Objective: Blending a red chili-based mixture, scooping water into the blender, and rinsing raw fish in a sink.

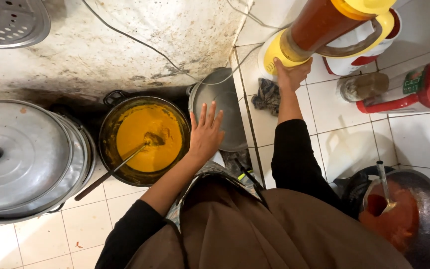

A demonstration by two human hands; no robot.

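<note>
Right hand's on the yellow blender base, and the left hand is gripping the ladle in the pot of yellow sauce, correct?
Not quite. In the head view the left hand hovers open beside the pot of yellow sauce; the ladle lies untouched. The right hand is on the blender base.

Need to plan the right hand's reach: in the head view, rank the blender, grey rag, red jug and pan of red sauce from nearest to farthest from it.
From the right hand:
1. Blender: touched at its yellow base.
2. Grey rag: just below-left.
3. Red jug: off to the side, lying on the tiles.
4. Pan of red sauce: farthest, bottom corner.

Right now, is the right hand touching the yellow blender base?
Touching. The head view shows the right hand with its fingers pressed against the yellow blender base.
</note>
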